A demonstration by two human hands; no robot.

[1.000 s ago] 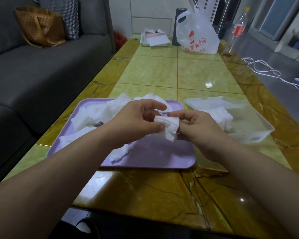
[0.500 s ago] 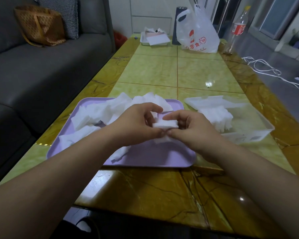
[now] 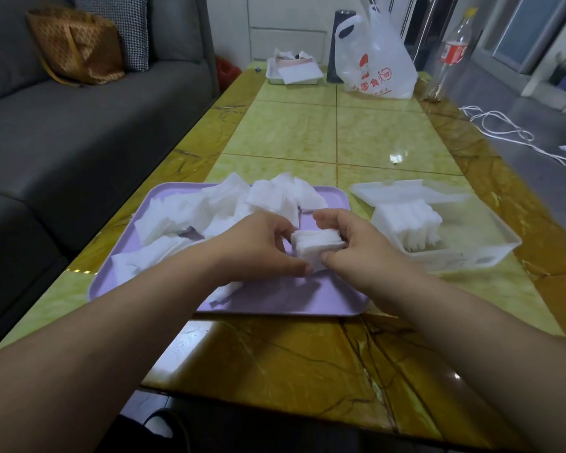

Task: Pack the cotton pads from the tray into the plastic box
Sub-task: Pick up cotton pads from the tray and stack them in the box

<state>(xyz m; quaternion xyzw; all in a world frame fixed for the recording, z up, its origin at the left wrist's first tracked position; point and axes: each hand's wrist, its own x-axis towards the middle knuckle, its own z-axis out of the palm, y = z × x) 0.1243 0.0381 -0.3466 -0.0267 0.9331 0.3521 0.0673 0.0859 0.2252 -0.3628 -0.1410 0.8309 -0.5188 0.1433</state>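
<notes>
Pinching cotton pads (image 3: 317,245), both hands (image 3: 258,246) (image 3: 361,248); now a flat stack

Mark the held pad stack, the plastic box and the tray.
held pad stack (image 3: 317,246): head view, middle of its front face
plastic box (image 3: 458,258): head view, near wall
tray (image 3: 291,297): head view, bare near part

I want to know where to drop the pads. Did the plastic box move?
No. The plastic box stays right of the purple tray, its lid corner by the same table seam.

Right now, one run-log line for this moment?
left hand pinches pad stack | right hand pinches it | over tray | box partly filled
</notes>
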